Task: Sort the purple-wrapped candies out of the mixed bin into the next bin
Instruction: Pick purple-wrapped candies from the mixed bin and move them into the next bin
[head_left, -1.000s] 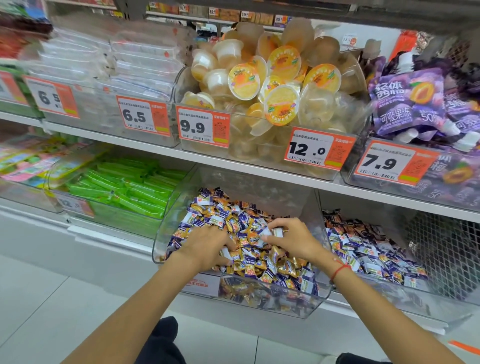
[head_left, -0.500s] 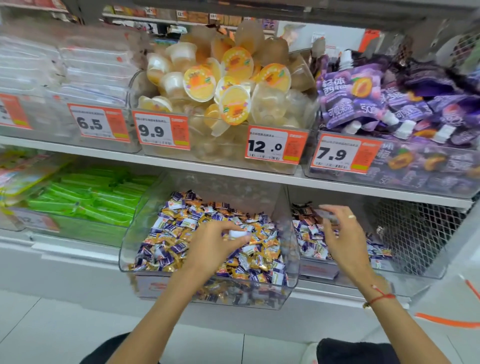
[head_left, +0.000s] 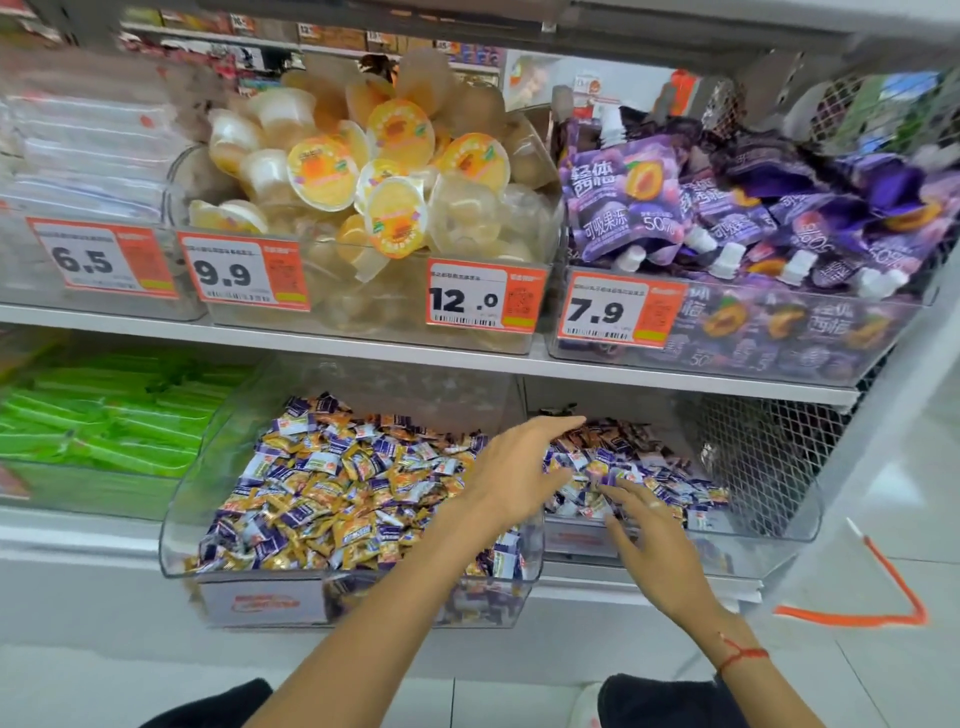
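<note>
both left hand (head_left: 511, 467) and right hand (head_left: 649, 535) splay flat-fingered over crinkly purple-wrapped candies (head_left: 654, 475).

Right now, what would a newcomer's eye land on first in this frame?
Both hands first: the left hand and right hand reach over the right-hand candy bin, fingers spread. Left of it, the mixed bin is heaped with purple and gold candies. Above, orange price tags front the jelly cups.
</note>
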